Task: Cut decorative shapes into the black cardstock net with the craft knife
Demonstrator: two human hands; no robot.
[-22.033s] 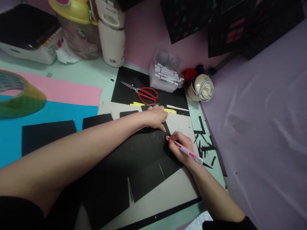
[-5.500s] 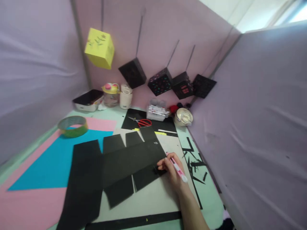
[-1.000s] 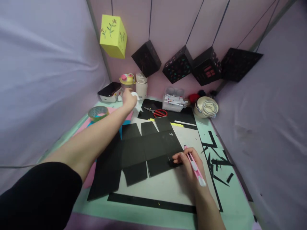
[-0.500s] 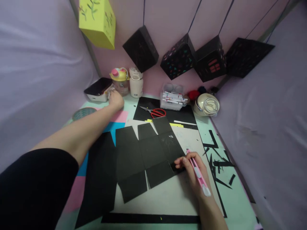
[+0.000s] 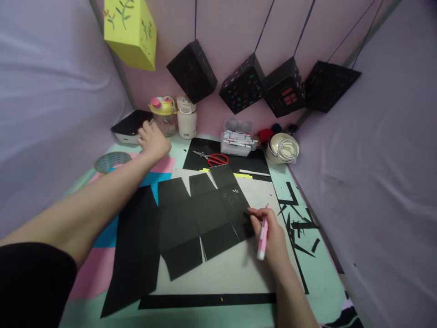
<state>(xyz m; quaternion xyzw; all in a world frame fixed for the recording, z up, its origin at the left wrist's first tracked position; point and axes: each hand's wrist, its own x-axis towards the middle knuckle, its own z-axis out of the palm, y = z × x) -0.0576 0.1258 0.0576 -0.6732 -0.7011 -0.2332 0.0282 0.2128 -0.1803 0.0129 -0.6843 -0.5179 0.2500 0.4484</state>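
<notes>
I see the right hand (image 5: 269,234) pinching the pink craft knife (image 5: 263,233) at center-right, fingertips on the black card (image 5: 201,214). The left hand (image 5: 153,140), spread loosely at upper left, leaves the card unpinned; I judge it could slide under the blade.

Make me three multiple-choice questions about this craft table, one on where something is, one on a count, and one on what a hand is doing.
1. Where are the red scissors?
A. On the black sheet by the marker box
B. On the tape roll
C. In the left hand

2. How many black lanterns hang on the wall?
A. Two
B. Four
C. Six

3. What is the right hand doing?
A. Lying flat and empty
B. Holding a pink craft knife
C. Gripping a bottle

Answers: 1 A, they lie beside the marker box. 2 B, four black cubes plus one yellow. 3 B, the pink craft knife is in its grip.
</notes>
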